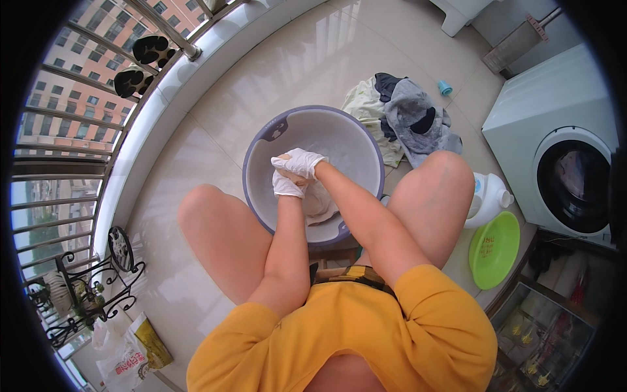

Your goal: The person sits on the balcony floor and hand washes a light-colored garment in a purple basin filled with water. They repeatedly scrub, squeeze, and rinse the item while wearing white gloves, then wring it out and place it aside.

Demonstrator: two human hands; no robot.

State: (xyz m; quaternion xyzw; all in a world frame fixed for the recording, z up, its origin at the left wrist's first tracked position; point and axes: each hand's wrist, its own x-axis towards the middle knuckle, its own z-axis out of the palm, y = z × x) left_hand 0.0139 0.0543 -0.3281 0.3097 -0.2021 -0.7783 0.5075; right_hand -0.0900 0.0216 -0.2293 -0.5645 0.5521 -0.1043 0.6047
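Observation:
Both my hands wear thin white gloves and are pressed together inside a grey-white plastic basin (350, 142) with a purple rim. My right hand (302, 164) lies over my left hand (289, 183). Fingers overlap, so whether anything is pinched between them is hidden. Just below the hands, a pale wet cloth (319, 205) lies in the basin, partly covered by my right forearm. Shallow water appears to glint on the basin's bottom. The basin rests on the floor between my knees.
Grey and pale-green clothes (416, 117) are heaped beside the basin on the tiled floor (274, 68). A blue cap (445, 87) lies beyond them. To the right are a white jug (485, 196), a green bowl (494, 252) and a front-loading washing machine (543, 112). A metal railing (73, 117) runs left.

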